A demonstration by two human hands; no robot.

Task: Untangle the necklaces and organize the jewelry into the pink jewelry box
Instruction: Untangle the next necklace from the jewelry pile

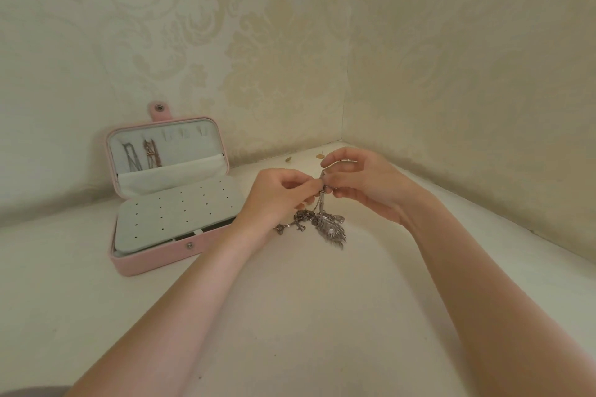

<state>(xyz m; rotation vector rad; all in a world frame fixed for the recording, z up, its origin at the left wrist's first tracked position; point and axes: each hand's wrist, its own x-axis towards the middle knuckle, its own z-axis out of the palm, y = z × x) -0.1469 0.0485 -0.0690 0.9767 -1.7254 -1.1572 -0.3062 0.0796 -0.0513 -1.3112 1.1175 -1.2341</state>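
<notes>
Above white tabletop (322, 316), right of open pink jewelry box (154, 263): tangled silver chain necklaces with ornate crystal pendant (325, 226), partly lifted, pendant end resting on table. Chains I judge light, limp, slippery, easy to kink — better pinch near knot, not pull on pendant. My left hand (277, 200) pinches chain with curled fingertips; my right hand (361, 180) pinches same strand from opposite side, index finger raised. Both forearms stretched forward, wrists hovering above table.
</notes>
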